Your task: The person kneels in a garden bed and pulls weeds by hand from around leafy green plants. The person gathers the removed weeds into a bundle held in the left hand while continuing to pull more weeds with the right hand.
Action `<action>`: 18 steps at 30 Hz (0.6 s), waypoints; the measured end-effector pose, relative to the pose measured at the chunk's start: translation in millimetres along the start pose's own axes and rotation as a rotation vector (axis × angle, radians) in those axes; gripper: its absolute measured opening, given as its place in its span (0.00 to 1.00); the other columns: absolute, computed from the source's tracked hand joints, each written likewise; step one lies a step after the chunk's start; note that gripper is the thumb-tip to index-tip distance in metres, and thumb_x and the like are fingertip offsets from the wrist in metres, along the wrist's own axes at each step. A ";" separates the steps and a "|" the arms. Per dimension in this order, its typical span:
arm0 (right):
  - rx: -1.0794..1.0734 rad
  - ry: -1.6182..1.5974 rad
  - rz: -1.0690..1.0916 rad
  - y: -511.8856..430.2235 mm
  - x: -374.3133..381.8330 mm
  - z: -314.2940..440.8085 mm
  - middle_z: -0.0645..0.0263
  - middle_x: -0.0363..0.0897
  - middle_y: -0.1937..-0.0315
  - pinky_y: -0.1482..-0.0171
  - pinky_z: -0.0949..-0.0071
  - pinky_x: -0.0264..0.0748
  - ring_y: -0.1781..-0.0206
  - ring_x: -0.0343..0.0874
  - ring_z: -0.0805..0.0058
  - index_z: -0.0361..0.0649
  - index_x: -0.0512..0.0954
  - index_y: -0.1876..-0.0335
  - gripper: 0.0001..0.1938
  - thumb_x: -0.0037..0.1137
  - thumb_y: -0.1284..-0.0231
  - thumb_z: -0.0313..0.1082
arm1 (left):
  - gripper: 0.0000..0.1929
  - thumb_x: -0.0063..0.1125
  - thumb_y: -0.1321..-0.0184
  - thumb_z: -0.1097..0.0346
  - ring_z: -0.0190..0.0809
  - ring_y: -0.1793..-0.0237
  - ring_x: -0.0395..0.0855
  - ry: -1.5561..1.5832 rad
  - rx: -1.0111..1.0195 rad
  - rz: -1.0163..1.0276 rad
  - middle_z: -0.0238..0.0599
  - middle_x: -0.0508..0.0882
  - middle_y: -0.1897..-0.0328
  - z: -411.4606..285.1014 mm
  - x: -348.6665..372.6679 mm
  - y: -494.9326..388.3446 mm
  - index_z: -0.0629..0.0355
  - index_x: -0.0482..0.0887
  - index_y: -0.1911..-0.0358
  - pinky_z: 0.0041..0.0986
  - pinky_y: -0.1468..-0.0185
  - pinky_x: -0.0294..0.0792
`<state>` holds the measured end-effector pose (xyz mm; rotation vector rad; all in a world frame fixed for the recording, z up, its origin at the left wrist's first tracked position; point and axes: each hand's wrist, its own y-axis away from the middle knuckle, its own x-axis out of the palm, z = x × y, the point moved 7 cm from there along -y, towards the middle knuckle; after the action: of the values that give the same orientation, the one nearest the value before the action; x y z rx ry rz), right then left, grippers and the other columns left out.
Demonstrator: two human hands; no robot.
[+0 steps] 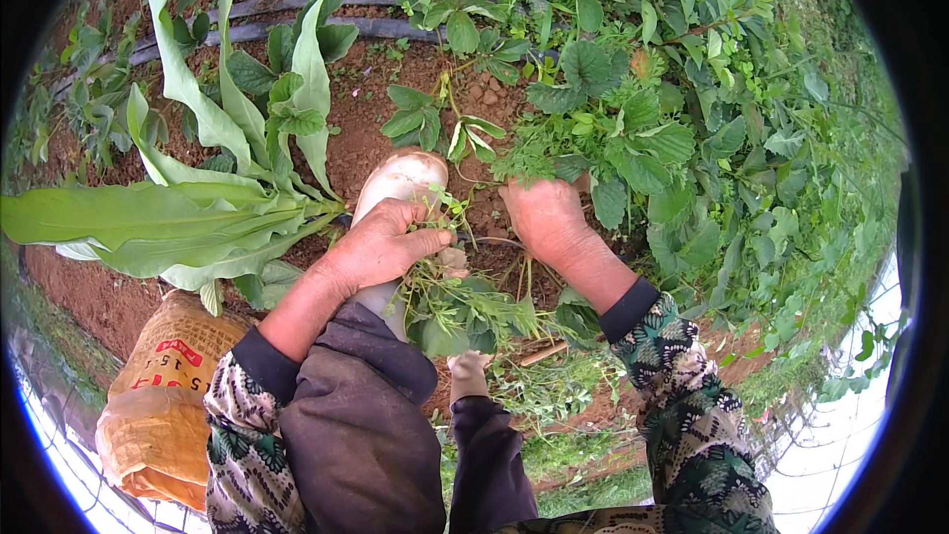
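My left hand (385, 243) is closed around a bunch of thin-stemmed green weeds (449, 213), just above a pale boot (400, 176). To its right, my right hand (547, 219) reaches low into feathery green foliage (540, 147) at the edge of a dense patch of leaves. Its fingertips are hidden by the leaves, so its grip cannot be made out. Strawberry-like plants (643, 163) stand beside and beyond the right hand. Between the forearms, more leaves and loose cut or pulled greenery (474, 311) lie over thin stems.
A large long-leaved plant (163, 219) spreads at the left. Below it lies an orange woven sack (167, 400) bearing print. Black flat irrigation tubing (385, 28) crosses the reddish soil (363, 104) at the top. A second boot (467, 374) stands behind the first.
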<state>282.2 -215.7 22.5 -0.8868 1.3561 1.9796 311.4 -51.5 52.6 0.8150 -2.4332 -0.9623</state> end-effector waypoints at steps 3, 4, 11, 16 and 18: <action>-0.012 -0.140 -0.038 1.8 -7.8 1.3 0.56 0.77 0.76 0.69 0.63 0.76 0.71 0.79 0.56 0.40 0.74 0.68 0.07 0.51 0.40 0.35 | 0.13 0.58 0.40 0.60 0.34 0.60 0.78 0.016 -0.041 -0.014 0.39 0.84 0.65 4.1 0.8 -1.5 0.63 0.82 0.58 0.31 0.50 0.69; -0.007 -0.331 -0.135 4.2 -17.9 2.7 0.55 0.76 0.75 0.69 0.63 0.75 0.71 0.79 0.54 0.39 0.74 0.68 0.07 0.52 0.40 0.34 | 0.14 0.58 0.40 0.60 0.33 0.59 0.78 0.031 0.024 -0.059 0.39 0.84 0.64 -0.4 -1.8 -2.0 0.63 0.82 0.57 0.30 0.50 0.69; -0.151 -0.838 -0.204 19.2 -64.8 56.3 0.53 0.74 0.77 0.68 0.57 0.73 0.71 0.77 0.51 0.37 0.69 0.70 0.08 0.56 0.45 0.30 | 0.20 0.60 0.40 0.53 0.30 0.54 0.77 0.058 -0.045 0.050 0.34 0.83 0.55 -1.5 -0.6 -1.0 0.61 0.81 0.52 0.26 0.44 0.67; -0.149 -0.821 -0.156 0.7 -116.8 35.0 0.55 0.78 0.76 0.72 0.71 0.73 0.76 0.78 0.66 0.35 0.79 0.66 0.06 0.59 0.46 0.30 | 0.14 0.60 0.39 0.58 0.28 0.58 0.75 0.159 -0.027 0.060 0.29 0.83 0.62 -0.9 -3.1 -4.2 0.60 0.84 0.57 0.26 0.47 0.67; -0.004 -0.926 -0.217 -18.1 -142.3 6.0 0.65 0.78 0.77 0.73 0.80 0.70 0.77 0.73 0.83 0.34 0.79 0.63 0.08 0.57 0.42 0.32 | 0.14 0.60 0.39 0.58 0.28 0.58 0.74 0.049 -0.011 0.027 0.29 0.83 0.62 1.2 -6.6 -7.1 0.60 0.84 0.56 0.26 0.47 0.67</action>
<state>382.2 -217.0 125.4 -0.0428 0.6773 1.8343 318.3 -50.9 45.7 0.7912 -2.3891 -0.9342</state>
